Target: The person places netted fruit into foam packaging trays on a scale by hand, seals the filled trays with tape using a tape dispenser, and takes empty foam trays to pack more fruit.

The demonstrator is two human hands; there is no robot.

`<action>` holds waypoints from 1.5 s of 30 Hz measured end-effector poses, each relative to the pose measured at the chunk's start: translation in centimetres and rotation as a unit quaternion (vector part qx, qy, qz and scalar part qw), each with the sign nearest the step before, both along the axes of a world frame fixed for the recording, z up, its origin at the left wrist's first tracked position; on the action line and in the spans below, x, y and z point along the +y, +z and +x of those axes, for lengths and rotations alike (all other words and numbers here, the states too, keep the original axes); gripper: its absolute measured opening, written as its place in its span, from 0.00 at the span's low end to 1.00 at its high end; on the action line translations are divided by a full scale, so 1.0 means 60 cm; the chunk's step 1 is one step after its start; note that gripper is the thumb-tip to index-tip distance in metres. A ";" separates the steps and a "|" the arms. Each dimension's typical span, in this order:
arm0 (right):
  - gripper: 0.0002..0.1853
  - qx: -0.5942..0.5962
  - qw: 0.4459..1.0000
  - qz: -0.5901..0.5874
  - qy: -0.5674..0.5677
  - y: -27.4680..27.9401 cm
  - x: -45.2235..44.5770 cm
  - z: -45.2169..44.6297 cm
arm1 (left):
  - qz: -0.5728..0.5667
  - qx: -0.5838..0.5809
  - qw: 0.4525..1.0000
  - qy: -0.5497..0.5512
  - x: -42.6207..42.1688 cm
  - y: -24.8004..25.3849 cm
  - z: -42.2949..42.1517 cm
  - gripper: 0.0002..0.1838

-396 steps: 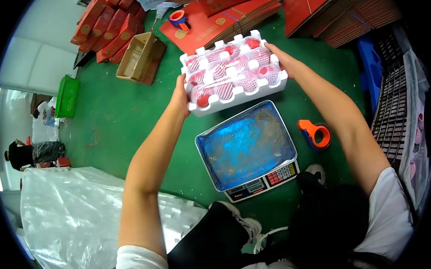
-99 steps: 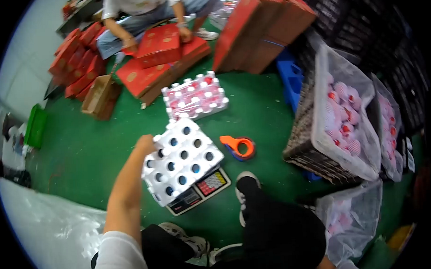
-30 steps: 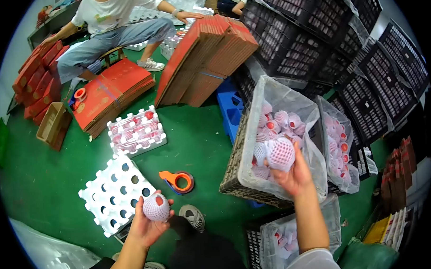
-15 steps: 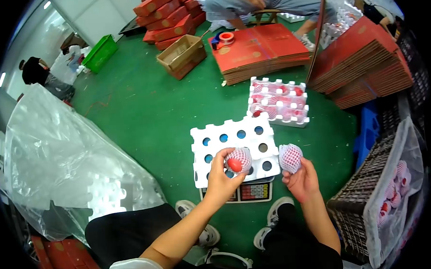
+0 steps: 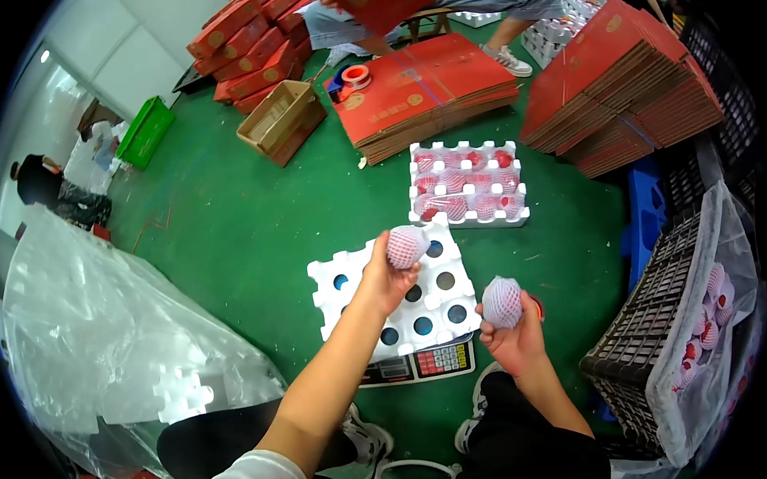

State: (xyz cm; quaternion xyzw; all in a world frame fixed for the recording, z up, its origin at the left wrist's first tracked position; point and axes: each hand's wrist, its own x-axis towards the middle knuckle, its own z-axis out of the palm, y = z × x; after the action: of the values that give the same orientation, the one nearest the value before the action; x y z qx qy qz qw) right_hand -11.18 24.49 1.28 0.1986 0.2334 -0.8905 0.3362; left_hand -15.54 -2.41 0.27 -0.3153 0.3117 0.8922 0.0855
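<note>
My left hand is closed on a round fruit in a pinkish foam net, held above the far part of a white foam tray. Round holes in the tray show dark and blue beneath. The tray rests at a slant on a digital scale, whose keypad faces me. To the right of the tray, my right hand grips a second netted fruit. Something red shows behind its fingers; I cannot tell whether the hand holds it.
Beyond the tray sits another foam tray filled with netted red fruit. A lined dark crate of netted fruit stands at right. Clear plastic sheeting lies left. Flattened red cartons and an open box lie ahead, near a seated person.
My left hand has moved toward the tray's far edge, and its fruit now shows its netted side. The tray has turned slightly. A red carton now appears by the seated person.
</note>
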 end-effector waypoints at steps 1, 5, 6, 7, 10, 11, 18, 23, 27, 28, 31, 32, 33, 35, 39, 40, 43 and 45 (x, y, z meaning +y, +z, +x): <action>0.26 0.001 1.000 0.001 -0.001 -0.008 0.002 0.001 | 0.055 -0.010 0.998 -0.010 -0.005 -0.002 -0.013 0.29; 0.28 -0.002 1.000 0.004 0.003 -0.016 0.009 0.002 | 0.169 0.019 0.983 -0.074 -0.013 -0.010 -0.013 0.30; 0.28 -0.004 1.000 0.003 0.003 -0.018 0.009 0.004 | 0.177 0.012 0.981 -0.072 -0.013 -0.013 -0.012 0.30; 0.27 -0.003 1.000 0.002 0.003 -0.017 0.009 0.004 | 0.185 0.008 0.980 -0.070 -0.012 -0.014 -0.012 0.30; 0.26 0.013 1.000 0.003 0.018 -0.024 0.014 0.006 | 0.223 0.021 0.973 -0.054 -0.007 -0.008 -0.009 0.31; 0.26 0.020 0.999 0.013 0.022 -0.023 0.013 0.007 | 0.229 0.027 0.972 -0.045 -0.005 -0.006 -0.008 0.32; 0.24 0.058 0.998 -0.004 -0.008 -0.021 0.018 0.014 | -0.505 0.121 0.843 -0.139 0.026 0.009 -0.024 0.31; 0.28 0.081 0.996 -0.022 -0.034 -0.006 0.025 0.014 | -0.862 0.186 0.441 -0.167 0.072 0.005 -0.043 0.28; 0.30 0.154 0.987 -0.026 -0.027 -0.004 0.043 0.013 | -0.872 0.176 0.402 -0.216 0.075 -0.057 -0.056 0.27; 0.30 0.173 0.984 -0.023 -0.026 -0.002 0.047 0.013 | -0.874 0.167 0.396 -0.225 0.080 -0.067 -0.056 0.28; 0.36 0.279 0.956 0.053 -0.070 0.020 0.052 0.017 | -0.882 0.129 0.385 -0.241 0.104 -0.047 -0.051 0.28; 0.38 0.344 0.932 0.087 -0.077 0.027 0.056 0.016 | -0.892 0.136 0.365 -0.229 0.113 -0.031 -0.043 0.28; 0.41 0.333 0.936 0.085 -0.079 0.039 0.063 0.018 | -0.888 0.181 0.387 -0.173 0.128 -0.006 -0.024 0.28; 0.41 0.407 0.898 0.137 -0.094 0.039 0.076 0.019 | -0.716 0.245 0.641 -0.133 0.170 0.057 0.026 0.24; 0.43 0.594 0.711 0.374 -0.049 0.080 0.107 0.030 | -0.012 0.080 0.936 -0.343 0.237 0.119 0.123 0.32; 0.44 0.650 0.612 0.451 -0.024 0.098 0.117 0.028 | 0.078 0.106 0.940 -0.314 0.260 0.113 0.137 0.36; 0.44 0.617 0.597 0.509 -0.067 0.118 0.130 0.046 | 0.147 0.183 0.934 -0.269 0.280 0.121 0.162 0.44; 0.39 0.580 0.625 0.511 -0.106 0.129 0.132 0.062 | 0.093 0.230 0.939 -0.240 0.285 0.130 0.177 0.44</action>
State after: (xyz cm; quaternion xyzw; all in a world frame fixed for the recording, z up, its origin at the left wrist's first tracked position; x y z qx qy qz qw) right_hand -7.48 32.42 9.02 -0.1960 0.7752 -0.5880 -0.1216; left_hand -4.92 14.69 8.06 -0.0085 0.3045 0.9186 0.2519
